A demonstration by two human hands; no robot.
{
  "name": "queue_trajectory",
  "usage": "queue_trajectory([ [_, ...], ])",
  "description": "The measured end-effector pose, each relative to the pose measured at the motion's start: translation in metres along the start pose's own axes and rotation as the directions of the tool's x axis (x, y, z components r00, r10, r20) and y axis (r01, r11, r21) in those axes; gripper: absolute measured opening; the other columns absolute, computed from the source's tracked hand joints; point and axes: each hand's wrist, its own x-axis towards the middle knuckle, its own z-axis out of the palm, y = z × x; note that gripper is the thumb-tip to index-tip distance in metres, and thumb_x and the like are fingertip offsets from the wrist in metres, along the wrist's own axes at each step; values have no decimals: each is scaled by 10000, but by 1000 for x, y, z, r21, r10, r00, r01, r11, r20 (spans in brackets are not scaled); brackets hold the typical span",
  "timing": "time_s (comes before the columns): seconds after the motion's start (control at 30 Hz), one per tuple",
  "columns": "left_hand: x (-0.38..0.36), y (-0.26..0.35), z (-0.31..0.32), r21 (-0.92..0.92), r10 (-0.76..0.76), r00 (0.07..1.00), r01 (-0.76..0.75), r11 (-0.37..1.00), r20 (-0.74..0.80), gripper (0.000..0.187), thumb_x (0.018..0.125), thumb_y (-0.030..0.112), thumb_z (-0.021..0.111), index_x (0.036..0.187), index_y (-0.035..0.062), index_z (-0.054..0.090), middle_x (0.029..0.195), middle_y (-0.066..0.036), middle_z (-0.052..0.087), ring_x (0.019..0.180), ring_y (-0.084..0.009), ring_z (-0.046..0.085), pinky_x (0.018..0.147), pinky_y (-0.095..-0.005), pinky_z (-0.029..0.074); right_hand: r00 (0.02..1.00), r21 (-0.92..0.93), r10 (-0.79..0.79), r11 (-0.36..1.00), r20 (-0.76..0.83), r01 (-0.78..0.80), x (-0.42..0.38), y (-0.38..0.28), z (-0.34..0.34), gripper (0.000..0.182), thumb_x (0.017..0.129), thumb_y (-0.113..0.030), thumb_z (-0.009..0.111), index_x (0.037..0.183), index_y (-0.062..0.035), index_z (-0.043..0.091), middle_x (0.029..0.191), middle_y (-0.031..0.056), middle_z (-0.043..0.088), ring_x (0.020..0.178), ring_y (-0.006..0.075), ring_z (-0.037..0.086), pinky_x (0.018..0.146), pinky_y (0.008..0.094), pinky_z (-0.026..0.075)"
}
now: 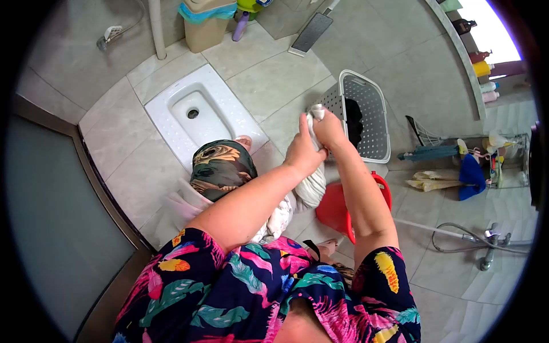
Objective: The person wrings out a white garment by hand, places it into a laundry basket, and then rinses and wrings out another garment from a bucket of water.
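A length of white cloth (311, 188) hangs twisted and bunched between my two hands. My left hand (303, 151) is closed around its upper middle, with the thumb pointing up along it. Beside it and slightly higher, my right hand (330, 130) is wrapped around the top end, where a small bunch of fabric sticks out. The lower part of the cloth droops by the red bucket (331, 207). More pale printed fabric (278, 220) shows below my left forearm, and its lower extent is hidden by my arm and clothes.
A grey perforated laundry basket (378, 108) holding dark fabric (353, 121) stands beyond the bucket. The squat toilet (166, 108) is set in the tiled floor ahead left. A lidded bin (204, 34) and a purple bottle (241, 27) stand at the far wall. A shower hose (452, 228) is at right.
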Motion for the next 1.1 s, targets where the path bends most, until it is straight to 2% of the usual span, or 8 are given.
queue_trajectory([
  [0.17,4,-17,9,-344,-10,997,35,938,75,707,747,182,659,1321,-42,312,1064,-228,612,938,-340,625,811,-387,497,963,-266,69,964,261,3,4,-6,-8,557,830,-291,573,1299,-13,454,1177,325,547,1093,423,553,935,389,450],
  [0.27,4,3,-15,-717,44,900,314,623,433,541,777,259,608,1203,-34,449,941,-191,630,797,-273,639,687,-358,522,878,165,43,977,476,-137,-20,-44,-58,777,911,-479,489,1496,-89,157,1458,175,360,1320,287,372,1055,339,317],
  [0.47,-18,26,-44,-597,173,572,772,218,802,492,844,371,473,1102,-43,532,797,-187,619,598,-286,601,556,-380,518,566,572,-512,816,647,84,27,-16,-70,568,974,-491,351,1284,-43,513,1402,190,437,1304,252,395,1049,355,324],
  [0.6,-28,25,-44,-612,466,576,786,-90,671,530,870,351,465,1249,-19,458,1062,-203,569,737,-291,590,558,-404,501,393,974,-911,37,126,-225,7,-21,-37,777,860,-711,351,1050,-28,669,1366,226,458,1311,415,359,1111,532,165],
  [0.67,-31,32,-48,-605,489,583,785,-132,649,527,869,350,469,1265,2,454,1072,-206,561,739,-290,590,559,-404,499,376,875,-894,-369,-242,-314,-2,-29,-8,822,816,-764,371,1257,-94,551,1348,162,475,1325,440,322,1097,617,154],
  [0.83,-34,48,-54,-706,640,607,695,-140,471,638,852,243,484,1436,180,236,1413,-276,328,828,-239,590,542,-374,552,384,744,-752,-636,-536,-204,-21,-46,10,757,809,-644,558,1377,-169,397,1382,113,387,1317,407,348,1082,626,225],
  [1.03,-31,43,-49,-616,668,554,767,-178,497,577,832,259,551,1375,232,355,1288,-283,445,880,-259,616,626,-348,580,607,767,-541,-613,-582,191,-52,-34,12,694,820,-518,651,1364,-180,384,1335,117,396,1216,348,466,1086,564,289],
  [1.1,-34,40,-46,-696,585,632,702,-153,508,587,816,282,577,1363,216,376,1294,-268,446,902,-266,623,698,-364,575,659,763,-600,-643,-453,-61,-51,-27,10,614,821,-480,668,1291,-176,415,1252,102,437,1174,326,495,1055,566,328],
])
